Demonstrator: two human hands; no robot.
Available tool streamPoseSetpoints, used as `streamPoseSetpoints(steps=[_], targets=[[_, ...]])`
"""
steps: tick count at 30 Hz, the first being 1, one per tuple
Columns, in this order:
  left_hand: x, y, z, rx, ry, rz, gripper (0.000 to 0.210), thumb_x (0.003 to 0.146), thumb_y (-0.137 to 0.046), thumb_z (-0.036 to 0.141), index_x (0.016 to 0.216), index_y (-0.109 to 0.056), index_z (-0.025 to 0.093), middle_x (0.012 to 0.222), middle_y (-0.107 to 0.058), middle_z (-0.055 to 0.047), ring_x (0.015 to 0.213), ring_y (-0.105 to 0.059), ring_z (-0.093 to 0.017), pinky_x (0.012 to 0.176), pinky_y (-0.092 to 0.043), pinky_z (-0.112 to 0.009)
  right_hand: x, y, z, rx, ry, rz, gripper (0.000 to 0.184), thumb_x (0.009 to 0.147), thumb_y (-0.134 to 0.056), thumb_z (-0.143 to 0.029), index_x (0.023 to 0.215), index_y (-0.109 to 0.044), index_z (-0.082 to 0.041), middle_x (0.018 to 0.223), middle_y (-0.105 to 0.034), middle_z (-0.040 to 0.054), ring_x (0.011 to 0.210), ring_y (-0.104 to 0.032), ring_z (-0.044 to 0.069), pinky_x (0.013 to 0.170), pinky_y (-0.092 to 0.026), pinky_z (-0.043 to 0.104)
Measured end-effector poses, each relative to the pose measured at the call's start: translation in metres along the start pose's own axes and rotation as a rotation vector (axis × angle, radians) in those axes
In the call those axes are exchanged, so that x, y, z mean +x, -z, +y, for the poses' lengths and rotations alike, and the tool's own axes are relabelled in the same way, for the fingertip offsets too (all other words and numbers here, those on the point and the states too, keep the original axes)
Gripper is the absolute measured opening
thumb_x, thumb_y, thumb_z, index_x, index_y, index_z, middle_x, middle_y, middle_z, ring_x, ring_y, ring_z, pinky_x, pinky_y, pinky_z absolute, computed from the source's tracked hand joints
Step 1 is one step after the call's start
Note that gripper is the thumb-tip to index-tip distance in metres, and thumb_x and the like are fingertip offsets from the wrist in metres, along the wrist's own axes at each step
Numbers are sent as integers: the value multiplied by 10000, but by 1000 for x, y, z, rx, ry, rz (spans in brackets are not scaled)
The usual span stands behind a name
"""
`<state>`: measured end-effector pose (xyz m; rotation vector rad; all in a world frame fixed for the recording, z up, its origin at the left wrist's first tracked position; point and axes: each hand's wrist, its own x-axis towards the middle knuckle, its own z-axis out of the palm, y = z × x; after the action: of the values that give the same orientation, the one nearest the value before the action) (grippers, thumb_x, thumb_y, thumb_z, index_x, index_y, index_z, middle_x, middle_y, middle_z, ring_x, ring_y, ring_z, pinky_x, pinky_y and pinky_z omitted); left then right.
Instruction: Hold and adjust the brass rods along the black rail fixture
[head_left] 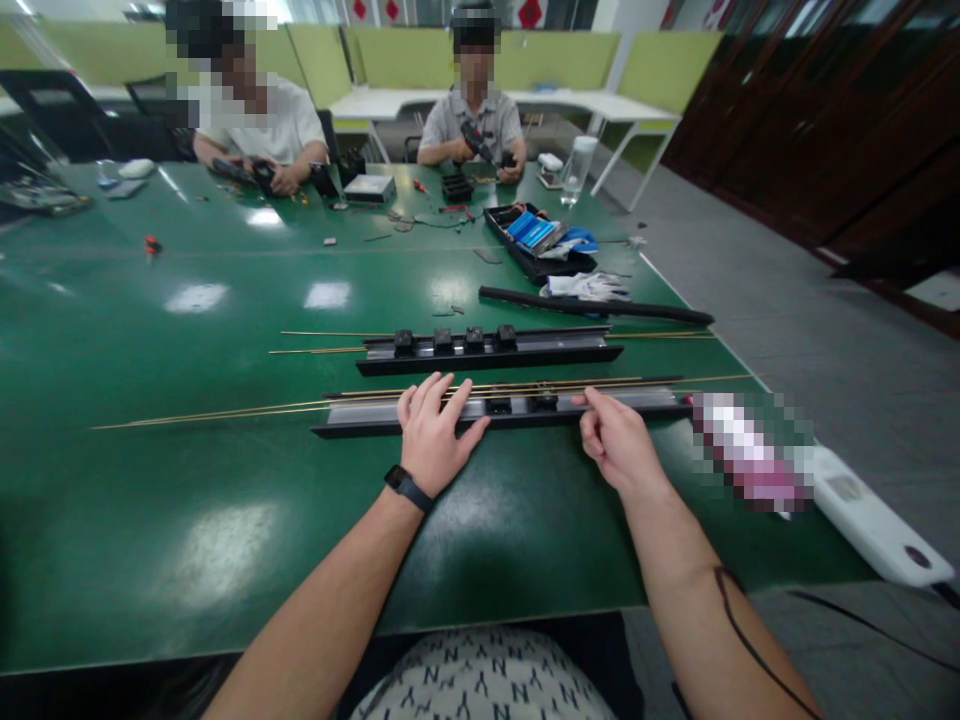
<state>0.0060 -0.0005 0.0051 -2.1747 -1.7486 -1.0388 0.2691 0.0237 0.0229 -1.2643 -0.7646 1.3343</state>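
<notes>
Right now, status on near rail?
Left hand spread over near rail; right hand curled at its right half. Thin golden rods along it. Second rail beyond, apart.

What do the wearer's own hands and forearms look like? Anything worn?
Both the left hand and right hand are ungloved; no sleeves show on the forearms. The left wrist has a dark smartwatch-like band with a rectangular face. A thin dark cable crosses the right forearm.
</notes>
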Motion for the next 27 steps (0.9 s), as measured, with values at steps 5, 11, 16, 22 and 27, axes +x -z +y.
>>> streamPoseSetpoints(steps=[5, 11, 16, 22, 27], targets=[[0, 0, -1, -6, 3, 1, 469, 933, -652, 500, 1345, -640, 275, 1407, -629, -104, 1401, -500, -300, 1196, -263, -504, 0, -1, 0, -1, -3, 2, 341, 819, -774, -459, 905, -703, -137, 441, -505, -54, 287, -301, 48, 299, -169, 169], [0, 0, 0, -4, 6, -8, 477, 931, -652, 504, 1350, -639, 276, 1412, -625, -107, 1407, -493, -300, 1199, -260, -504, -1, -1, -2, -3, 2, 8, 326, 818, -778, -454, 888, -690, -148, 447, -510, -51, 294, -304, 49, 303, -173, 170], [0, 0, -1, -8, 10, -13, 481, 924, -660, 504, 1349, -641, 279, 1412, -628, -112, 1405, -497, -311, 1198, -260, -511, 1, 1, 1, -6, -9, -1, 337, 819, -771, -466, 906, -698, -149, 441, -501, -58, 284, -289, 50, 296, -163, 174], [0, 0, 0, -6, 9, -11, 479, 930, -650, 511, 1348, -638, 278, 1412, -627, -109, 1403, -499, -305, 1199, -259, -505, 1, 1, 0, -6, -5, 9, 334, 825, -773, -465, 900, -693, -150, 451, -510, -55, 286, -300, 47, 296, -169, 168], [0, 1, 1, -5, 8, -13, 481, 932, -649, 510, 1352, -636, 276, 1412, -626, -109, 1406, -495, -301, 1199, -258, -504, 0, 1, 0, -6, 1, 0, 339, 824, -774, -469, 901, -697, -148, 448, -509, -55, 289, -298, 47, 295, -170, 169]])
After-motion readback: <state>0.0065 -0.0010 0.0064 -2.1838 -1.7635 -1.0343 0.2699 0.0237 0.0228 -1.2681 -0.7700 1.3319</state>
